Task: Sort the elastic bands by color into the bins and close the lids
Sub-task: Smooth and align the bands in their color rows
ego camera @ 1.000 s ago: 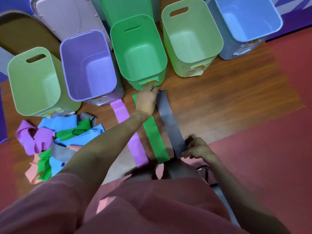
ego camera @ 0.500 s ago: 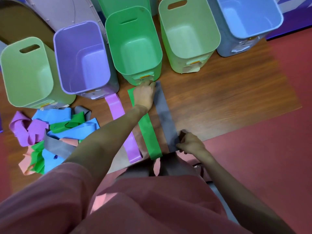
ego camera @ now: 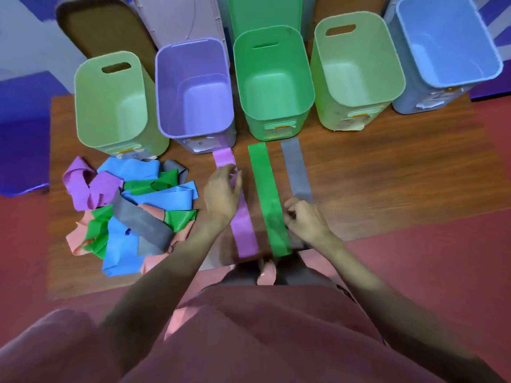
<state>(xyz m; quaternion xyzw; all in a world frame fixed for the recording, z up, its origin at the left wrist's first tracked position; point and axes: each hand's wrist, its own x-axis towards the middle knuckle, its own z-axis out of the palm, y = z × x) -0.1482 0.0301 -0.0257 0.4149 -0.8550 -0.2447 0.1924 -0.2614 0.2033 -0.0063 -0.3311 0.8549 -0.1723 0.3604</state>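
Note:
Three bands lie flat side by side on the wooden board: a purple band (ego camera: pixel 244 230), a green band (ego camera: pixel 266 194) and a grey band (ego camera: pixel 296 167). My left hand (ego camera: pixel 222 196) hovers over the purple band, fingers apart and empty. My right hand (ego camera: pixel 305 219) rests curled on the near part of the grey band, beside the green one; whether it pinches the band is unclear. A tangled pile of purple, blue, green, grey and pink bands (ego camera: pixel 132 211) lies at the left. Several open bins stand behind: light green (ego camera: pixel 83 111), purple (ego camera: pixel 163 100), green (ego camera: pixel 308 98), light green (ego camera: pixel 398 81), blue (ego camera: pixel 495 62).
Lids lean behind the bins: a brown lid (ego camera: pixel 91 26), a pale lilac lid (ego camera: pixel 177 17) and a green lid (ego camera: pixel 265 12). The wooden board (ego camera: pixel 387 175) lies on red floor (ego camera: pixel 442 272). Blue mat at far left. My pink-clothed lap fills the bottom of the view.
My left hand left the far end of the grey band and came back left over the purple band. My right hand slid slightly up the grey band. The camera tilted up.

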